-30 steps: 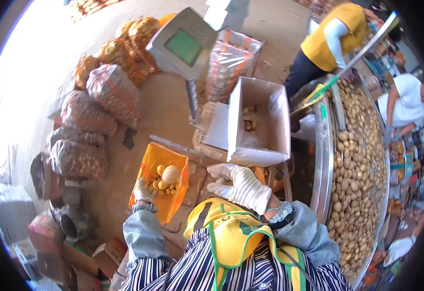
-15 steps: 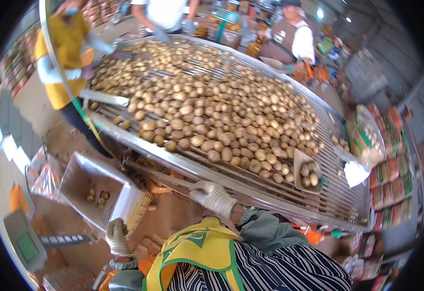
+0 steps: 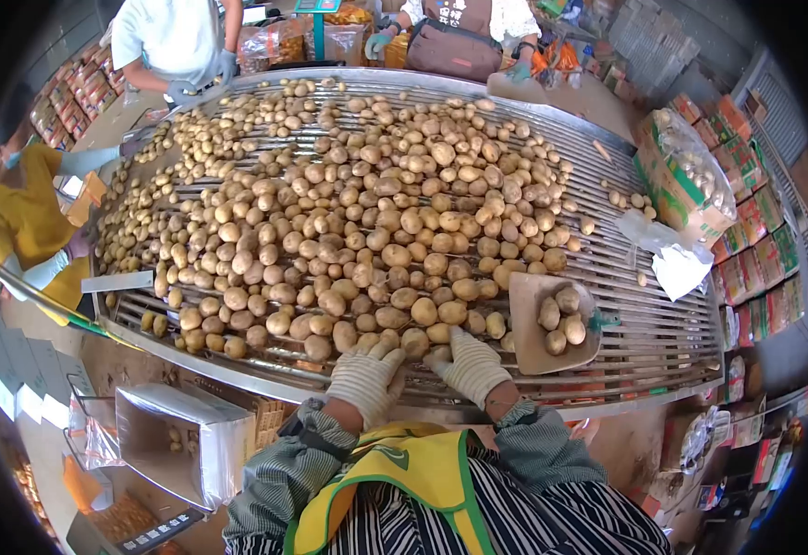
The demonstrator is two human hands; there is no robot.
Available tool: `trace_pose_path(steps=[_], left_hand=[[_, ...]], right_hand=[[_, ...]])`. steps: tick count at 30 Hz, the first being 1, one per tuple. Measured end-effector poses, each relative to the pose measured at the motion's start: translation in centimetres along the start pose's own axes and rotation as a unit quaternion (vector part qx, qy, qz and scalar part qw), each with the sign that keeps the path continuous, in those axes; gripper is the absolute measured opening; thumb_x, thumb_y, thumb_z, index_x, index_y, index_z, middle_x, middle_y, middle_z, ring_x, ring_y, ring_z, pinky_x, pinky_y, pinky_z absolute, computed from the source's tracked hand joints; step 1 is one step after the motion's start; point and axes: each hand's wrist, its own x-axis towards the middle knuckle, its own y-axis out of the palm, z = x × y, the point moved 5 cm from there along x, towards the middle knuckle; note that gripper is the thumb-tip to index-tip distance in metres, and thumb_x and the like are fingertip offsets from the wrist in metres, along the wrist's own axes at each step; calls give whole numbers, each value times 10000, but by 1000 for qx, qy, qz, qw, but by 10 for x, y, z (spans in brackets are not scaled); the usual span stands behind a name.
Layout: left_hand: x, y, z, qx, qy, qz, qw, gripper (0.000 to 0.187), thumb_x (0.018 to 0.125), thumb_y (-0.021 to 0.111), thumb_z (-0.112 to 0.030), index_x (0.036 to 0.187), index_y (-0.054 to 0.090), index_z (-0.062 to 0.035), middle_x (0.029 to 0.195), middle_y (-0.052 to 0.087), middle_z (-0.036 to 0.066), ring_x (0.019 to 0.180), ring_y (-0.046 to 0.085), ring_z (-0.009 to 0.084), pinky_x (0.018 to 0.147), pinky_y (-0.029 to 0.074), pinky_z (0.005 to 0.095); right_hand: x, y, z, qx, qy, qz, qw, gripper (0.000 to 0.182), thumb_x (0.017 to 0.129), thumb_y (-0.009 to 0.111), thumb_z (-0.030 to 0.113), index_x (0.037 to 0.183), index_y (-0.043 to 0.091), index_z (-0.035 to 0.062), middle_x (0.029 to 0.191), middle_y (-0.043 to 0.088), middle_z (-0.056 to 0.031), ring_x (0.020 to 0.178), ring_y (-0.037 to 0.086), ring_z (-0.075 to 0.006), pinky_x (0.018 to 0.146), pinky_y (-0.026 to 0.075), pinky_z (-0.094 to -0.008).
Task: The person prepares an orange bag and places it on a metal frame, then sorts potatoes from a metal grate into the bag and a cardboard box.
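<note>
Many potatoes (image 3: 367,222) lie spread over a slatted metal sorting table (image 3: 644,356) in front of me. My left hand (image 3: 367,377), in a white knitted glove, is at the near edge with its fingers stretched against the front potatoes. Close by on its right, my right hand (image 3: 471,365), gloved alike, has its fingers apart over the slats. A single potato (image 3: 414,342) sits between the two hands, and neither hand is visibly lifting one. Right of my right hand rests a beige scoop (image 3: 526,319) with a green handle and several potatoes in it.
A white carton (image 3: 224,462) with a few potatoes stands on the floor at left. Across the table are two people, with another in yellow (image 3: 25,213) at left. A potato-filled box (image 3: 667,199) and a plastic bag (image 3: 681,271) lie on the table's right end.
Both hands have moved from below the table's edge up to the front row of potatoes. My view has turned, so the table now lies squarely ahead.
</note>
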Motion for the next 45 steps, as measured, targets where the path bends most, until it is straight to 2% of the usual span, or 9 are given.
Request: trace_pose_path(steps=[7,18,21,22,24,27,33,39,45], left_hand=[[16,2,42,100,-60,30,993,449,789,692,-154,1230,628,-213,1341,532,154,1271,499,339,1042,391,487],[2,-21,57,-74,-189,-75,976,279,913,643,-164,1180,671,-86,1333,578,170,1155,602,334,962,492,439],[16,6,45,-689,-325,-69,644,517,993,551,-401,1356,515,-34,1304,582,148,1118,617,285,938,519,430],[18,33,59,-568,-200,-42,797,593,989,525,-442,1417,432,-42,1288,580,164,1094,618,276,958,514,425],[29,2,16,-805,-355,-55,473,504,963,565,-427,1293,542,-46,1201,610,158,1006,641,244,867,553,373],[18,14,39,-829,-362,-9,427,378,941,601,-388,1131,619,-61,1071,643,135,912,657,230,738,573,322],[26,4,41,-791,-414,-39,448,272,935,598,-312,1010,639,-54,966,654,123,864,660,222,667,566,300],[29,8,47,-791,-426,-40,437,276,933,593,-284,1032,632,-30,981,651,126,870,657,238,709,563,330],[28,13,47,-771,-424,9,475,376,924,584,-260,1142,607,46,1093,657,181,903,657,264,772,558,360]], right_hand=[[57,-32,38,-94,-234,-23,967,405,897,604,393,1009,659,8,978,665,-189,981,632,-347,858,502,-457],[76,-14,48,-103,-178,106,973,519,796,728,344,1184,618,18,1189,614,-183,1137,588,-323,927,504,-420],[60,-29,64,50,-215,110,969,611,755,755,464,1180,645,40,1190,617,-183,1113,614,-331,940,499,-423],[52,-39,74,155,-246,137,947,625,751,752,501,1176,658,52,1176,630,-184,1099,627,-333,945,497,-425],[63,-61,83,129,-274,144,942,612,787,728,552,1136,702,49,1033,691,-177,987,679,-329,885,542,-390],[125,-114,63,51,-186,3,981,415,843,692,417,996,705,32,945,712,-188,824,687,-346,737,543,-446],[228,-85,10,-353,-149,-34,923,386,800,670,239,1140,658,57,1194,653,-147,1175,585,-295,994,445,-458],[201,-96,16,-240,-67,216,944,598,700,744,360,1172,622,13,1019,685,-185,1020,661,-333,933,498,-461],[158,-83,11,-197,-85,111,970,587,697,727,359,1178,641,33,1094,682,-209,1004,671,-333,888,530,-409]])
